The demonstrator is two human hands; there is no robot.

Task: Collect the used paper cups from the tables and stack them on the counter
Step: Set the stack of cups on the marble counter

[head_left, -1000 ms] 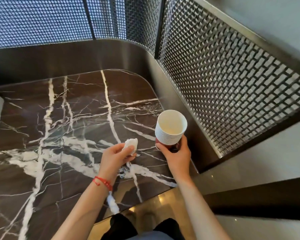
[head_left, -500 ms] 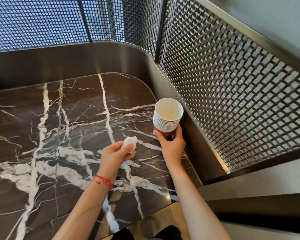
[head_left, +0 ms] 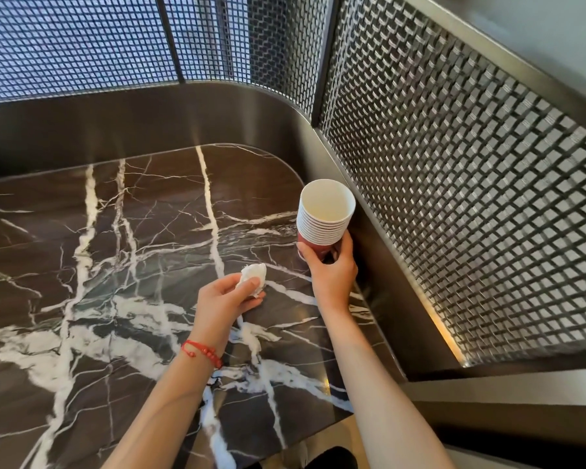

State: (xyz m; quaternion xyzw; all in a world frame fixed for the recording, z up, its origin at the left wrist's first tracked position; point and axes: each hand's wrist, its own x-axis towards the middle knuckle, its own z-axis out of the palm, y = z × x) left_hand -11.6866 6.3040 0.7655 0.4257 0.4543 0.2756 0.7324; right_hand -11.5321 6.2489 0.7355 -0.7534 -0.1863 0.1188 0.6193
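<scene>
A nested stack of paper cups (head_left: 324, 214) stands upright near the right edge of the counter (head_left: 82, 265), close to its rounded far-right corner; whether its base touches the marble cannot be told, since the fingers hide it. The rims are white and closely layered, the topmost cup open and pale inside, and the lowest cup shows a red wall. The right hand (head_left: 332, 272) holds that red base, thumb on the left side and fingers curled round the right.

Just left of it and nearer the front edge, the left hand (head_left: 227, 299) pinches a crumpled white tissue (head_left: 252, 279) between thumb and fingers, above the counter's surface. A red string bracelet (head_left: 202, 353) circles that wrist.

The counter is dark brown marble with white veins (glossy enough to reflect light). A brushed metal wall (head_left: 132, 120) rises along its far and right edges, topped by woven metal mesh panels (head_left: 454, 198).
</scene>
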